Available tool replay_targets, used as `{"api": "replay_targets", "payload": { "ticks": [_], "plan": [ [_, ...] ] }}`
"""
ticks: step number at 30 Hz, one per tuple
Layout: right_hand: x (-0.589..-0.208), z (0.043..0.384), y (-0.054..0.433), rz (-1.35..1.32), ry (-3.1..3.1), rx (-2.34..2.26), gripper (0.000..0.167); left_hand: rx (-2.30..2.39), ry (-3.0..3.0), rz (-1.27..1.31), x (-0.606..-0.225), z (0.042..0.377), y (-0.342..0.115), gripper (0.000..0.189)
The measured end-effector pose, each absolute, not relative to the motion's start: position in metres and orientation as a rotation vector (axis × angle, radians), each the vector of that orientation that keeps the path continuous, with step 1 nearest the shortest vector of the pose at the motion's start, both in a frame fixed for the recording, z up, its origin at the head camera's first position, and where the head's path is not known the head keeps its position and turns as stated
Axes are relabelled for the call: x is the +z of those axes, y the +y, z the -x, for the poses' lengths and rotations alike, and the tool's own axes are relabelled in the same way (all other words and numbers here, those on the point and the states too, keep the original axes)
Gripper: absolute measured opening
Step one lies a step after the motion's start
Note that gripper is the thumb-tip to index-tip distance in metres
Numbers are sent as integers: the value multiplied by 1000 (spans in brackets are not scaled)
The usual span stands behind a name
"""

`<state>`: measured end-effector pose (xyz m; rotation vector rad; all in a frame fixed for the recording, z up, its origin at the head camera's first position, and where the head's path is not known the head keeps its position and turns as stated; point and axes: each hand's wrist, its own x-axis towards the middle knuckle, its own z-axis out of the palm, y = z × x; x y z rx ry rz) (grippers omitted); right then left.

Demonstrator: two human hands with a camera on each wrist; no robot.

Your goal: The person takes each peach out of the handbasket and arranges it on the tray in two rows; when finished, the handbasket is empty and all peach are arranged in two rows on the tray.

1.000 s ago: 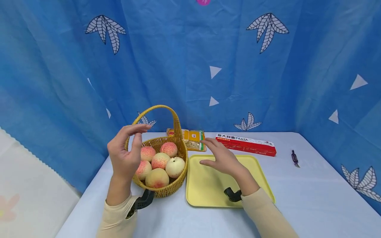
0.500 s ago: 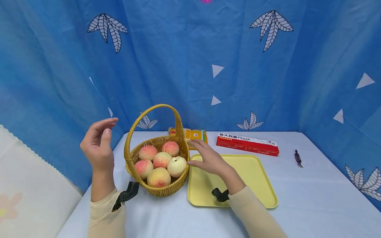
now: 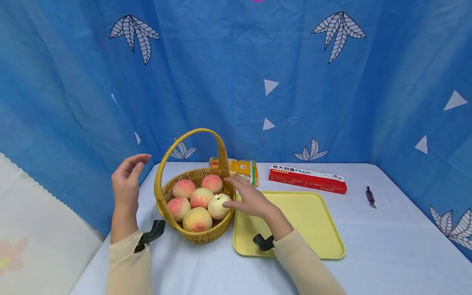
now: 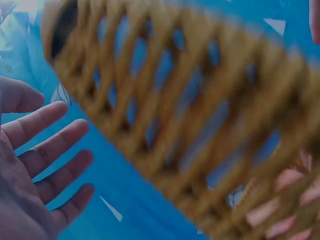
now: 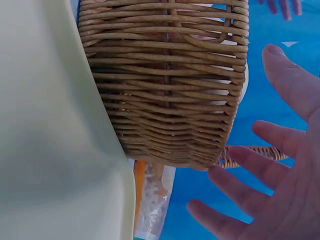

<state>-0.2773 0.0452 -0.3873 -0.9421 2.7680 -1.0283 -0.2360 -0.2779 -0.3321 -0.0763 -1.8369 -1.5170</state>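
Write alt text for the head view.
A person's right hand hovers at the right side of a basket holding six fruits, while the left hand is raised apart on its other side. A yellow tray lies to the basket's right on a pale table; a bag and red pasta box lie farther back, before a blue curtain.

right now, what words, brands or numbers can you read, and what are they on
"意大利面 PASTA": on the top of the red box.
Smaller print on the box: too small and blurred to read with confidence.
Print on the orange bag: too small to read.
I can read no other text.
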Motion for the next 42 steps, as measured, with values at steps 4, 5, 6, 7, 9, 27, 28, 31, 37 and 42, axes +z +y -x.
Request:
{"api": "replay_targets", "payload": {
  "ticks": [4, 5, 6, 7, 9, 27, 28, 31, 37, 42],
  "plan": [
    [-391, 278, 41, 926, 2776, -1026, 77, -1586, -1929, -9, -343, 243, -285, 32],
    [-391, 278, 40, 926, 2766, -1033, 77, -1593, -1971, -24, -345, 244, -286, 34],
    [-392, 277, 38, 927, 2756, -1037, 77, -1593, -2020, -37, -348, 245, -288, 36],
    [-393, 277, 37, 932, 2743, -1040, 77, -1597, -2069, -42, -351, 247, -289, 38],
    [-396, 277, 36, 948, 2717, -1043, 77, -1591, -2176, -51, -357, 249, -292, 43],
    [-408, 274, 27, 1021, 2724, -941, 63, -1635, -2716, 20, -397, 274, -299, 60],
    [-409, 273, 26, 1010, 2741, -912, 63, -1652, -2707, 32, -399, 274, -297, 59],
    [-410, 271, 24, 968, 2807, -804, 63, -1704, -2670, 89, -405, 278, -294, 56],
    [-409, 269, 21, 943, 2865, -738, 64, -1769, -2526, 227, -417, 283, -295, 50],
    [-410, 270, 18, 958, 2843, -783, 63, -1827, -2482, 160, -423, 280, -298, 48]
  ]
}}
